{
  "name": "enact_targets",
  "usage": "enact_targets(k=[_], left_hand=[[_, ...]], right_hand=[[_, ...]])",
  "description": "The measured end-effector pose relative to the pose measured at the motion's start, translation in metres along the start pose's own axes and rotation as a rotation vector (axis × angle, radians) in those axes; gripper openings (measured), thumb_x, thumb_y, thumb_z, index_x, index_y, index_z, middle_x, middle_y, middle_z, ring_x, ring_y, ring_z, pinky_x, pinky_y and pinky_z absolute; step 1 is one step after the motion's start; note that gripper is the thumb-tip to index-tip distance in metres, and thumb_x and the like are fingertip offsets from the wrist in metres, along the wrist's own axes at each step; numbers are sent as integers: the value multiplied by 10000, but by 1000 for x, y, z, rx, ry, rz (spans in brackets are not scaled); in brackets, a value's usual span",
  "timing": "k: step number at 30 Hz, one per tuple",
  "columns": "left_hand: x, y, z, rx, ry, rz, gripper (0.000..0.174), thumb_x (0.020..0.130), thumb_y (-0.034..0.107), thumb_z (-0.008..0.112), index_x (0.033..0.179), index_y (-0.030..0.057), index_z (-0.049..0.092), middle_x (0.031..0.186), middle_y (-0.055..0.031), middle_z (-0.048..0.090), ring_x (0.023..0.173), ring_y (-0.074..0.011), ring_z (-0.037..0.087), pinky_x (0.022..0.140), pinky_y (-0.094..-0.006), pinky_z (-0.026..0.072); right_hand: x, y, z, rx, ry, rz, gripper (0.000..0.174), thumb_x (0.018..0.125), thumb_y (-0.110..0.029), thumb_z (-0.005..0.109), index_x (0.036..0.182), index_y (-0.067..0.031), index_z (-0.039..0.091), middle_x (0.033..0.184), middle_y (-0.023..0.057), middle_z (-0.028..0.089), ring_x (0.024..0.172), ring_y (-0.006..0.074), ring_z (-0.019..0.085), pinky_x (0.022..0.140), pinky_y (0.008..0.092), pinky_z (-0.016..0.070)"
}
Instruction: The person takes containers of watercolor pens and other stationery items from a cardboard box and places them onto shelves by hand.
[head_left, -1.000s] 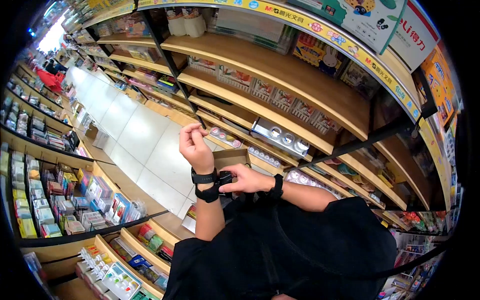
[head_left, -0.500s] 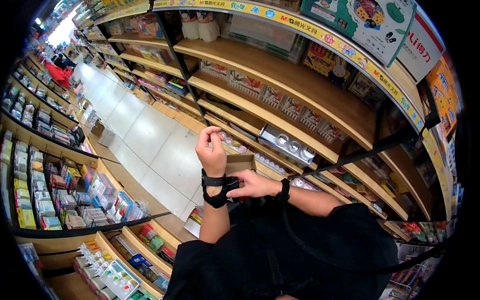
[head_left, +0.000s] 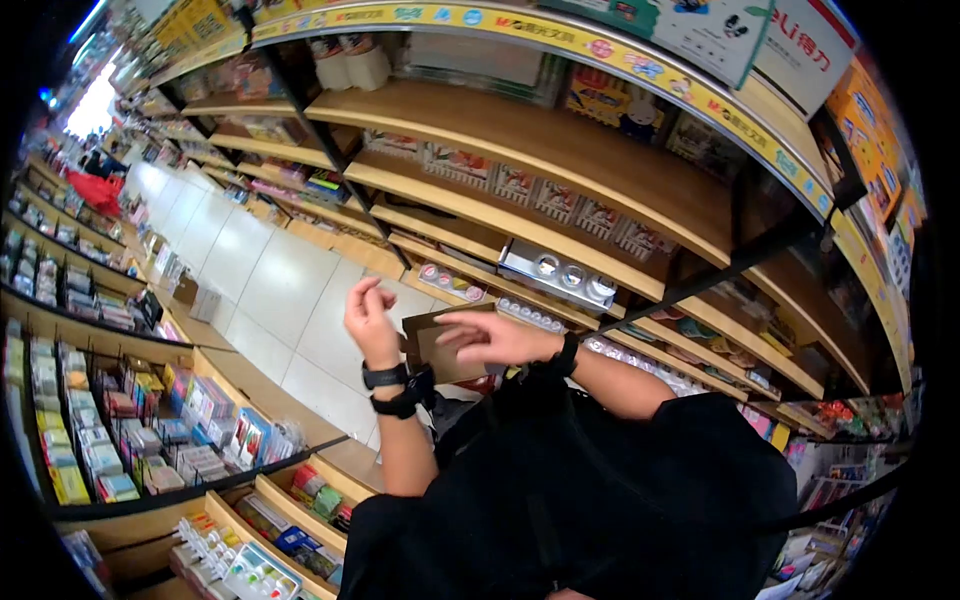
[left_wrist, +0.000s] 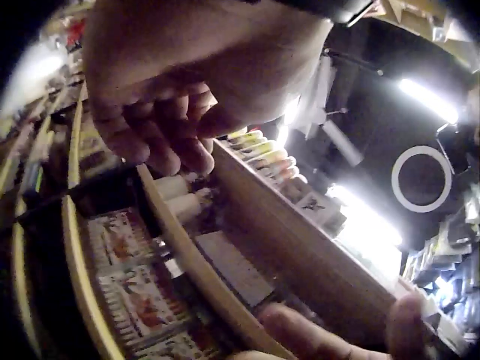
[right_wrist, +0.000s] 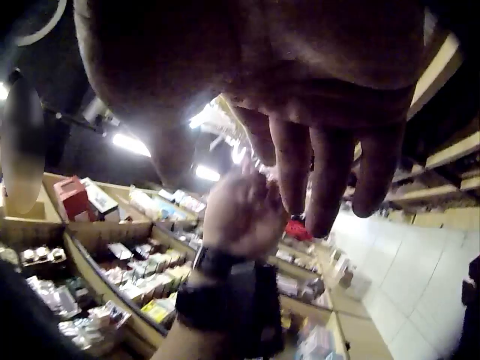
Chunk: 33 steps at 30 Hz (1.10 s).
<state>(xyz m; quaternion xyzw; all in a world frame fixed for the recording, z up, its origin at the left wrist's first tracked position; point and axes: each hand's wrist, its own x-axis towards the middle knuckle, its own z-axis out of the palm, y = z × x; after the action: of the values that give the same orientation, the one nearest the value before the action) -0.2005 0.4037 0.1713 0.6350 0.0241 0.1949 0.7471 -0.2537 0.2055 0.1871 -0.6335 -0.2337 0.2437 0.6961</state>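
Observation:
In the head view the left hand [head_left: 370, 322] is raised with loosely bent fingers and holds nothing; black bands [head_left: 388, 388] circle its wrist. To its right, the right hand [head_left: 490, 338] hangs in the air with its fingers stretched toward the left hand, apart from it. The left wrist view shows the left hand [left_wrist: 180, 90] with curved, relaxed fingers and nothing between them. In the right wrist view the right hand [right_wrist: 300, 112] has its fingers extended and empty, with the left hand [right_wrist: 244, 217] beyond it. An open cardboard box [head_left: 425, 335] lies below and behind the hands.
Wooden shelves [head_left: 560, 145] with boxed goods rise in front and to the right. A low display counter [head_left: 215, 365] with many small packages runs along the left. Between them lies a white tiled floor [head_left: 290, 290]. A silver tray [head_left: 560, 275] sits on a lower shelf.
The right hand has come off the black device at the left wrist, and its fingers have straightened. The left hand has moved left and slightly down in the head view.

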Motion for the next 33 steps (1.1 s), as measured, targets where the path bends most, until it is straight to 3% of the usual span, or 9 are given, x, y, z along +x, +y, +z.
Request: enact_targets(k=[8,15,18,22,24,27,29,30,33], left_hand=[[-35,-96,-126,123,180,-516,316,873,143,440,1156,17,504,903,-126,639,651,-116,580,516,-192,421],[-98,-167,-215,441,-31,-714,306,882,125,425,1144,-15,499,857,-135,657,576,-125,587,460,-205,413],[-121,-186,-238,579,-92,-802,343,877,293,503,950,-33,579,626,-133,620,417,-144,500,418,-240,418],[-155,-223,-246,285,213,-1128,531,870,407,457,743,-104,524,422,-102,371,409,-247,462,507,-415,523],[-169,-271,-274,410,-95,-1232,366,901,244,405,884,-104,516,645,-212,556,583,-322,581,516,-457,517],[-185,-267,-250,521,56,-1171,264,895,152,398,1080,-19,473,860,-246,605,691,-345,614,536,-446,516],[-177,-300,-270,175,0,-1471,355,870,154,375,1225,150,393,1077,-214,552,714,-358,606,599,-394,493],[-186,-319,-274,182,-118,-1312,295,859,150,446,1151,145,490,965,-213,592,831,-354,598,722,-429,475],[-173,-302,-263,297,78,-1297,367,876,320,442,707,1,506,546,-115,511,390,-242,503,360,-350,439]], right_hand=[[-90,161,-130,-229,407,309,205,820,-109,601,990,6,606,872,78,644,796,114,594,736,245,479],[-264,323,-134,-701,127,769,276,786,-310,585,681,-67,665,570,27,613,483,129,565,455,289,442],[-287,273,-86,-304,438,1361,350,757,-351,636,665,-14,651,504,61,569,442,160,560,421,285,452],[-293,250,-49,-31,902,1233,438,803,-362,589,668,53,629,465,111,529,395,192,542,404,312,446],[-288,253,-42,1,982,1143,400,799,-325,583,652,45,622,472,107,534,395,195,537,402,316,431],[-310,313,-43,-333,810,845,254,694,-66,644,942,-23,605,587,68,548,628,169,557,603,294,499],[-284,264,-28,-492,874,911,337,607,-78,698,939,-51,648,712,96,635,704,210,612,625,329,505],[-286,268,-31,-351,904,971,255,632,-131,726,846,-15,650,679,96,629,614,192,610,551,318,508],[-249,186,-1,-296,1002,1102,288,735,-254,678,663,15,605,550,87,584,424,132,550,393,269,443]])
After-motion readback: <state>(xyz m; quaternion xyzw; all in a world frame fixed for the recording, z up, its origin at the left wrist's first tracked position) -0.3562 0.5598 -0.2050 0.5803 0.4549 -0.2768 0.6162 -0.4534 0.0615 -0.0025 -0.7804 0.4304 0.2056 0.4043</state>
